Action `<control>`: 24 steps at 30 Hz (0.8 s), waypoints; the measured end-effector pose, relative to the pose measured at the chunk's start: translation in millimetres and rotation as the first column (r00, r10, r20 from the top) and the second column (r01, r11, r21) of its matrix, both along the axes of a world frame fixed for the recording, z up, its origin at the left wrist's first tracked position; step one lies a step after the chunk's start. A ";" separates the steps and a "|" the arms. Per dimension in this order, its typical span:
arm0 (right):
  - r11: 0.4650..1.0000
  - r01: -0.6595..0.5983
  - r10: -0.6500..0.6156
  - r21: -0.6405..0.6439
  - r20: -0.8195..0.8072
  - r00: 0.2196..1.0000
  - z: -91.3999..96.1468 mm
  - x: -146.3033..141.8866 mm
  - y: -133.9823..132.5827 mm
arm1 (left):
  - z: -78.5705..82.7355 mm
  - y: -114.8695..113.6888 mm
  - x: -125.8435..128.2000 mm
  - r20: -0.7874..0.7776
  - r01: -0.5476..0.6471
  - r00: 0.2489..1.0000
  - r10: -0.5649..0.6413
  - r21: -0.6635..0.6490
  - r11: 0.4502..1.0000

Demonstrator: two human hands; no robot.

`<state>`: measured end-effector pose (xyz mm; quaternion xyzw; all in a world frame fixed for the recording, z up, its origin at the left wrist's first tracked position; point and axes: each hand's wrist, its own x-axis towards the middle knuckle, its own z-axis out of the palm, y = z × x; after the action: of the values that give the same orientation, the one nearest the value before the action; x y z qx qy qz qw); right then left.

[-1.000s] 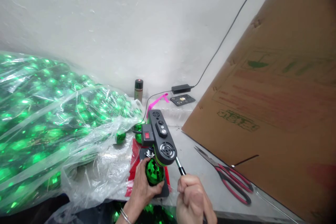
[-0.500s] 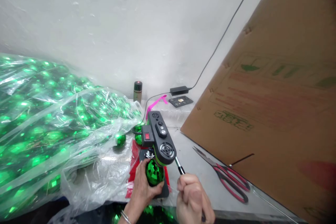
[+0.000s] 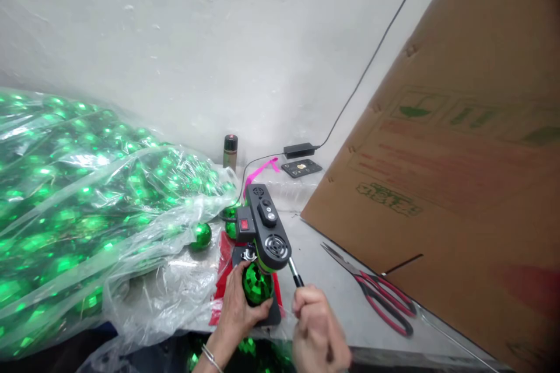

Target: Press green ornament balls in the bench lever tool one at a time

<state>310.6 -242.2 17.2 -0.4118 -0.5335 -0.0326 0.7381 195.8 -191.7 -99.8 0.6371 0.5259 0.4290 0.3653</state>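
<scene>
My left hand (image 3: pixel 238 306) grips a shiny green faceted bauble (image 3: pixel 257 284) from its left and lower side. The bauble sits under the front end of a black bench-top machine (image 3: pixel 275 245), its top close against the machine head. A red switch (image 3: pixel 244 224) shows on the machine's side. Fingers of my right hand (image 3: pixel 317 323) are wrapped round the black grip of the machine's metal lever (image 3: pixel 294 271). The machine's black base (image 3: pixel 273 315) rests on red material (image 3: pixel 225 253).
Scissors (image 3: pixel 371 291) lie right of my right hand, beside a large cardboard box (image 3: pixel 429 157). A clear plastic bag (image 3: pixel 109 198) of green baubles fills the left. Behind stand a small bottle (image 3: pixel 230 152), a power adapter (image 3: pixel 300 150) and a phone-like black object (image 3: pixel 301 168).
My right hand and the lever have shifted slightly up and left, and the machine head has moved a little the same way. My left hand keeps its hold on the bauble.
</scene>
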 end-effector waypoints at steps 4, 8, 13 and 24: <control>0.997 -0.067 0.064 -0.050 -0.051 0.997 48.0 1.4 2.1 | -4.1 -0.5 -2.5 0.020 0.022 1.000 -0.022 -0.025 0.999; 0.998 -0.062 0.062 -0.031 -0.020 0.998 61.8 -0.3 3.1 | -28.3 -34.9 -14.0 0.004 0.039 0.999 -0.039 0.047 0.998; 0.998 -0.053 0.053 -0.021 0.006 0.999 40.9 0.2 -0.5 | -30.0 -66.3 -47.9 -0.027 0.010 1.000 -0.005 0.195 0.981; 0.996 -0.061 0.065 -0.065 0.058 0.996 42.2 1.1 -4.8 | 51.4 79.1 -87.3 -0.199 -0.199 0.957 0.211 0.081 0.977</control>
<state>311.8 -247.0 59.4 -0.4168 -0.5688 -0.0048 0.7090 108.5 -112.6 -48.4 0.6308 0.6112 0.4118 0.2430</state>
